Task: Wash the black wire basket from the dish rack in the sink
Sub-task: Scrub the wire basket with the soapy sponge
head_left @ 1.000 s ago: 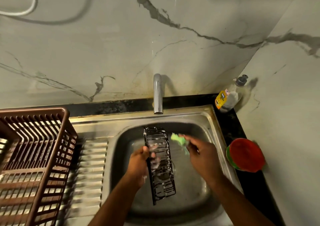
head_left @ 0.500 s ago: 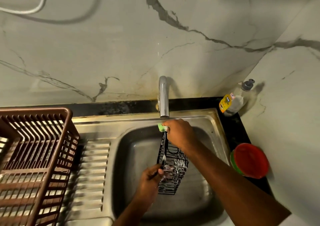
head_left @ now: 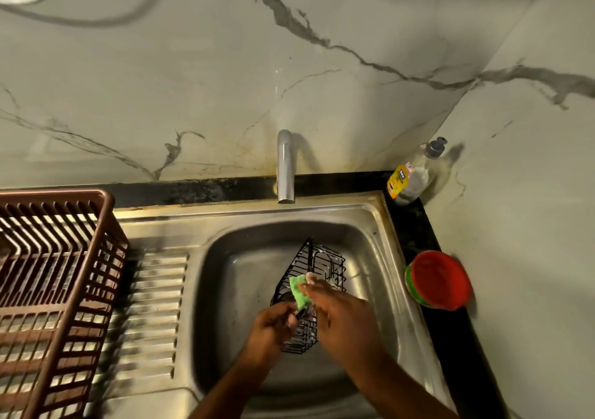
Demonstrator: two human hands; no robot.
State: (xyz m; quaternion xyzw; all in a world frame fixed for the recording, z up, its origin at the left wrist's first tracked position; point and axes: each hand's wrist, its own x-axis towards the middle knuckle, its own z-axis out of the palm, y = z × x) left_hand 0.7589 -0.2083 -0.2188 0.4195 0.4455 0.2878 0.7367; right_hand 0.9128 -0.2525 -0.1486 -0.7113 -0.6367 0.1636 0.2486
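Observation:
The black wire basket [head_left: 317,265] is tilted on edge over the steel sink [head_left: 380,222] bowl. My left hand [head_left: 273,323] grips its near rim from the left. My right hand [head_left: 341,317] holds a green sponge [head_left: 300,290] and presses it on the middle of the basket's upper edge. Suds cling to the wires. The basket's near end is hidden between my two hands.
A brown plastic dish rack [head_left: 54,277] stands on the ribbed drainboard [head_left: 154,315] at the left. The tap [head_left: 285,167] rises behind the sink, no water running. A soap bottle [head_left: 413,174] and a red bowl [head_left: 439,280] sit on the black counter at the right.
My right hand has slid the sponge from the basket's far end, under the tap, back toward me along the edge. The basket has tipped with its far end more to the right.

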